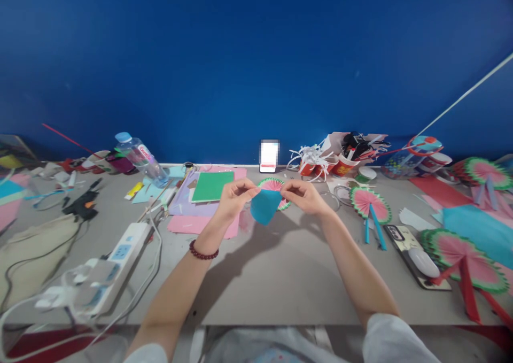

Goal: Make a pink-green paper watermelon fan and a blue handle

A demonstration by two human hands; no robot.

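A small piece of blue paper (264,207) hangs between my two hands above the middle of the table. My left hand (239,193) pinches its upper left corner between thumb and fingers. At the upper right corner, my right hand (302,194) holds the paper in the same kind of pinch. Behind the paper, partly covered by it and by my hands, is a round pleated pink paper fan (271,183) with a green edge. A green sheet (212,186) lies on pink and lilac paper beside my left hand.
Finished-looking pink fans (371,203) and a phone (417,259) with a white mouse on it lie at right. At left are a power strip (124,256), a glue gun (84,205) and a bottle (142,159). Red cups (345,166) and a lit phone (268,157) stand along the blue wall.
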